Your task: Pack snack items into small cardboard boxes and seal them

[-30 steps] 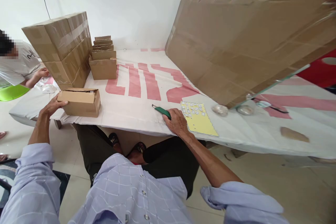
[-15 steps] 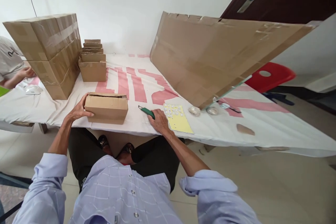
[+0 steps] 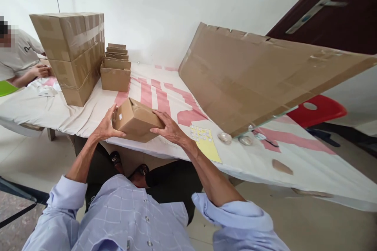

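Left hand (image 3: 105, 127) and right hand (image 3: 167, 127) are gripping a small cardboard box (image 3: 136, 119) (tilted) at its ends, lifting it above the counter (image 3: 88, 119) near edge, left of yellow sheet (image 3: 206, 143).

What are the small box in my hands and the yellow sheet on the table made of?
The small box looks like plain brown cardboard: matte, with folded edges and a small white label. The yellow sheet seems to be paper or thin card, lying flat with small pale stickers on it; hard to tell.
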The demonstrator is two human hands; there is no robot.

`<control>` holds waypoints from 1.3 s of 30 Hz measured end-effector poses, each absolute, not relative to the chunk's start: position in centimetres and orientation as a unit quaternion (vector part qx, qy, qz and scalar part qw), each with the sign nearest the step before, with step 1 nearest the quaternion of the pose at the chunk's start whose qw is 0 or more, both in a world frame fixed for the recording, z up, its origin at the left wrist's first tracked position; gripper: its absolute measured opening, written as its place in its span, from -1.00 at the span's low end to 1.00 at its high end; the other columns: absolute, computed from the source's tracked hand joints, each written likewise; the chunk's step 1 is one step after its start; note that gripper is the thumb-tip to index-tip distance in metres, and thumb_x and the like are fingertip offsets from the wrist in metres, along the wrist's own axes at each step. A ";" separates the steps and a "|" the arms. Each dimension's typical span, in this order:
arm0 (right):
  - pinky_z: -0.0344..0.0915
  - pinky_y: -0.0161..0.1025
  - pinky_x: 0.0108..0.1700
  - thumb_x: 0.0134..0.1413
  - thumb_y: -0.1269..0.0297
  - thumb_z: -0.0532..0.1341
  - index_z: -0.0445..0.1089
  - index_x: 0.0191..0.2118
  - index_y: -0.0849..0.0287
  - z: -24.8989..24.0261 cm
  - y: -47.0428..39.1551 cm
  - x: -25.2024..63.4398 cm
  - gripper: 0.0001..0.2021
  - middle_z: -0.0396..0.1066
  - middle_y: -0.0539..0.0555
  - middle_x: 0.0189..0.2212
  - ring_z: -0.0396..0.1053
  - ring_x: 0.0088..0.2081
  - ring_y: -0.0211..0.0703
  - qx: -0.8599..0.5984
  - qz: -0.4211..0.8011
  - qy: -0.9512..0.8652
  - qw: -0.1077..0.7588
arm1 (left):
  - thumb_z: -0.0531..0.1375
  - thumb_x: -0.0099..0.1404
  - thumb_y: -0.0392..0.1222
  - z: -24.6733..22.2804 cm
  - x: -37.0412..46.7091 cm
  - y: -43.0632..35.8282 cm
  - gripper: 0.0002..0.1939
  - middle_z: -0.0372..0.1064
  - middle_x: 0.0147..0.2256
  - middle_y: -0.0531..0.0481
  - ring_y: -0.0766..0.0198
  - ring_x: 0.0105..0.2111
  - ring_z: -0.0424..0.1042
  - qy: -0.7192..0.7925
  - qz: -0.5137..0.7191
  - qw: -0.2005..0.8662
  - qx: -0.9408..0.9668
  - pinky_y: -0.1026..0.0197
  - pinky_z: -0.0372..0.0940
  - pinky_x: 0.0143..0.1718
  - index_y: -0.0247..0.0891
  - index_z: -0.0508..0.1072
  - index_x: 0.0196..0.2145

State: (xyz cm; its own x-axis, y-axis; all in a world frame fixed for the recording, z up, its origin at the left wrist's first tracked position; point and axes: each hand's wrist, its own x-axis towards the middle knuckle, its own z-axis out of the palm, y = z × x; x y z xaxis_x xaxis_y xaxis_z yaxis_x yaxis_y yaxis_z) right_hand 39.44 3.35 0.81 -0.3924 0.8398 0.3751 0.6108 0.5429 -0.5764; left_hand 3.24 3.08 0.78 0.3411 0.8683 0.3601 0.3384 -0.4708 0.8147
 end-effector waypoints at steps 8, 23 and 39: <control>0.40 0.22 0.40 0.27 -0.23 0.39 0.33 0.51 -0.10 -0.3 1.9 42.7 -0.21 0.43 0.23 0.37 0.41 0.36 0.22 -0.472 0.242 -0.781 0.330 | 0.68 -0.07 0.22 1.9 6.2 2.3 0.46 0.19 0.49 -0.39 -0.41 0.46 0.26 0.372 0.420 0.293 0.774 -0.36 0.28 0.44 -0.09 0.09 0.63; 0.30 0.12 0.16 0.52 0.36 0.12 0.67 -0.01 0.10 12.2 1.5 31.7 -0.68 0.55 0.25 -0.01 0.32 0.09 0.20 -0.368 -0.141 -0.891 0.223 | 0.69 -0.12 0.10 3.7 9.7 2.0 0.24 0.26 0.47 -0.39 -0.48 0.47 0.25 0.397 0.423 0.208 0.787 -0.46 0.17 0.52 -0.17 0.34 0.45; 0.24 0.11 0.11 0.53 0.38 0.15 0.69 -0.09 0.12 11.7 2.3 31.8 -0.69 0.55 0.27 0.00 0.31 0.10 0.20 -0.377 -0.163 -0.897 0.166 | 0.69 -0.10 0.04 3.9 10.2 1.6 0.21 0.28 0.47 -0.35 -0.49 0.47 0.25 0.404 0.425 0.208 0.783 -0.49 0.17 0.50 -0.12 0.36 0.45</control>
